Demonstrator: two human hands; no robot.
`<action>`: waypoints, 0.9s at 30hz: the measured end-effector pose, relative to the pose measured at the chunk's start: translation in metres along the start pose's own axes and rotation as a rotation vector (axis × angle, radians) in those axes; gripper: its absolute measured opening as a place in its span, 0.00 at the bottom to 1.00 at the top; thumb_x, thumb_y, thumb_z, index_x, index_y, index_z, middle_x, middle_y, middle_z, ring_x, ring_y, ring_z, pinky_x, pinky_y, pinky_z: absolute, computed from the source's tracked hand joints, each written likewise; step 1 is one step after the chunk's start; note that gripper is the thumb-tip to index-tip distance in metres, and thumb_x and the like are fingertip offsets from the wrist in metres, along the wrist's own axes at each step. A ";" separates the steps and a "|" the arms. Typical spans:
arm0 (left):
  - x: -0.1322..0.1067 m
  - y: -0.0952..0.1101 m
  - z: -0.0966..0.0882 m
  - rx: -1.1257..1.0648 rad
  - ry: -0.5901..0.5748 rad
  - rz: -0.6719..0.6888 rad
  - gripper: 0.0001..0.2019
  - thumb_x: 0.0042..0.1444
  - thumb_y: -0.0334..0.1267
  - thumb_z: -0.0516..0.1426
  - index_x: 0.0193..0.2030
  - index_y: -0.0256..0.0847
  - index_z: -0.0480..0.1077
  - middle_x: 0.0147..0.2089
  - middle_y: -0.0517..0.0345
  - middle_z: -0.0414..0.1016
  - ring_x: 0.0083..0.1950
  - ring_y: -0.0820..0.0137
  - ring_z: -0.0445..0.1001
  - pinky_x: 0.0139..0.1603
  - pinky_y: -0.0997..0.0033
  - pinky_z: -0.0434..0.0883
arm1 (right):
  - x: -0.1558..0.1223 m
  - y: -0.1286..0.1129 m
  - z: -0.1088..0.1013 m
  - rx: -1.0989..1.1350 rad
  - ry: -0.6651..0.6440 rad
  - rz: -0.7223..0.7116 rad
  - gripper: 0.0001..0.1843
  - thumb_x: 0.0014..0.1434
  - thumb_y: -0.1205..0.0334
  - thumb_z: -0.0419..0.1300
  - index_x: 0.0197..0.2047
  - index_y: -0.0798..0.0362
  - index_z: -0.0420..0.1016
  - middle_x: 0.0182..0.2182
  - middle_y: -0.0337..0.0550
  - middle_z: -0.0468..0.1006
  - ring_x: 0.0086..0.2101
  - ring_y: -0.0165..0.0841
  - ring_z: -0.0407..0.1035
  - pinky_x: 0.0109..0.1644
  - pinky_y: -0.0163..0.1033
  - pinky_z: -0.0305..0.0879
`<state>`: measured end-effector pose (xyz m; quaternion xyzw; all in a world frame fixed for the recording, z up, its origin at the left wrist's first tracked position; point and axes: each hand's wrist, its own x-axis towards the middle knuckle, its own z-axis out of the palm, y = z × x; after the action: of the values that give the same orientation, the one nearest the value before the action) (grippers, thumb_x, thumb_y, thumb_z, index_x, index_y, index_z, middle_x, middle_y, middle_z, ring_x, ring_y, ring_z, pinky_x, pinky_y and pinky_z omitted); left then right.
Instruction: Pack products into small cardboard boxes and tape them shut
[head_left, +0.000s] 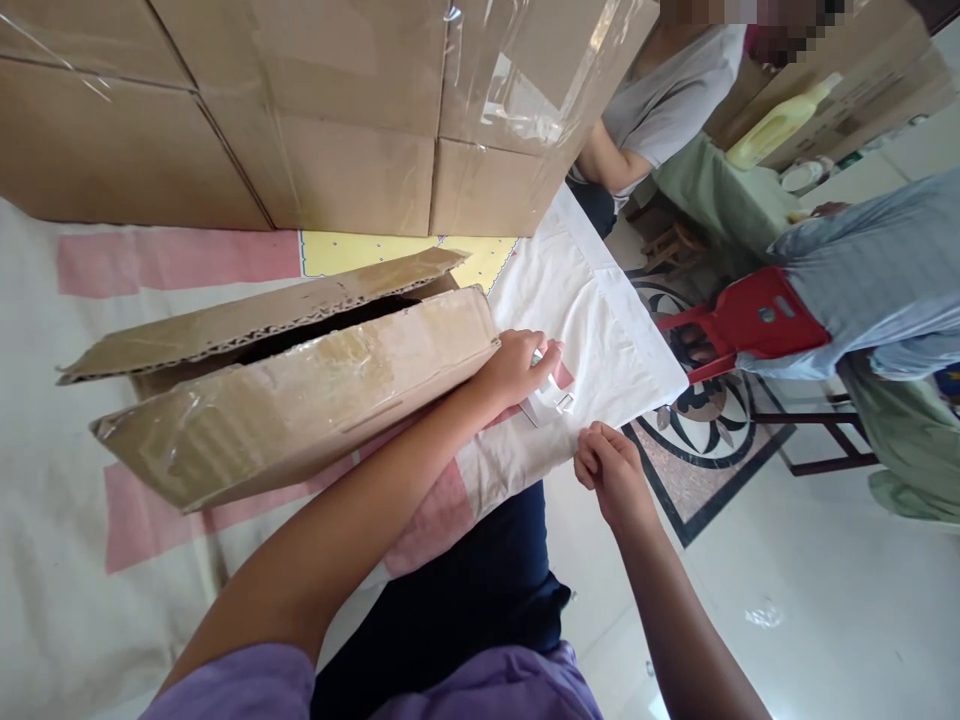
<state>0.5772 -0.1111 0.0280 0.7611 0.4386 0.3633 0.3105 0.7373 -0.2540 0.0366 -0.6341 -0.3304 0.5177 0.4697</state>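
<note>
My left hand [516, 367] is closed beside the right end of an open cardboard box [360, 365], its fingers curled around part of a small thin white piece [550, 398]. What that piece is does not show clearly. My right hand [611, 468] is at the near edge of the cloth-covered table [600, 330], thumb and fingers pinched together. Whatever is in that pinch, if anything, is too small to make out. The worn box rests on the cloth, with a raised flap and clear tape on its side; its dark inside is mostly hidden.
Several taped cardboard boxes [337, 130] form a wall at the back of the table. Beyond the corner sits a person in a grey shirt [682, 95]. Another in blue [885, 260] sits on a red chair [772, 315]. A yellow bottle [780, 122] stands on a green-covered table.
</note>
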 end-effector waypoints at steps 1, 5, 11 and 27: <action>0.000 0.000 0.000 -0.003 0.000 0.001 0.20 0.69 0.47 0.51 0.30 0.41 0.74 0.35 0.54 0.81 0.39 0.66 0.78 0.45 0.69 0.68 | 0.000 0.001 -0.002 0.010 0.016 -0.010 0.25 0.62 0.57 0.64 0.22 0.50 0.53 0.17 0.28 0.54 0.16 0.21 0.50 0.22 0.35 0.40; 0.000 0.000 -0.001 -0.002 -0.001 -0.006 0.19 0.69 0.47 0.51 0.31 0.41 0.74 0.36 0.54 0.82 0.39 0.66 0.78 0.44 0.69 0.68 | 0.004 -0.002 -0.003 -0.056 0.101 -0.103 0.17 0.61 0.56 0.63 0.25 0.51 0.63 0.18 0.30 0.61 0.17 0.22 0.51 0.22 0.35 0.41; 0.000 0.000 -0.001 -0.022 0.005 0.008 0.20 0.69 0.47 0.51 0.29 0.41 0.73 0.35 0.54 0.82 0.38 0.67 0.78 0.42 0.70 0.68 | 0.019 -0.016 0.007 -0.230 -0.027 0.049 0.21 0.61 0.45 0.62 0.30 0.55 0.76 0.13 0.32 0.58 0.17 0.23 0.47 0.23 0.35 0.36; 0.000 0.001 0.000 -0.025 0.031 0.001 0.19 0.69 0.46 0.52 0.28 0.41 0.71 0.32 0.56 0.80 0.36 0.68 0.77 0.42 0.70 0.67 | 0.032 -0.005 0.015 0.117 -0.106 -0.063 0.12 0.57 0.59 0.67 0.24 0.55 0.77 0.17 0.31 0.55 0.19 0.21 0.45 0.24 0.36 0.37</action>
<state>0.5773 -0.1116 0.0287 0.7515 0.4385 0.3808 0.3130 0.7309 -0.2196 0.0298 -0.5666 -0.3436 0.5541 0.5038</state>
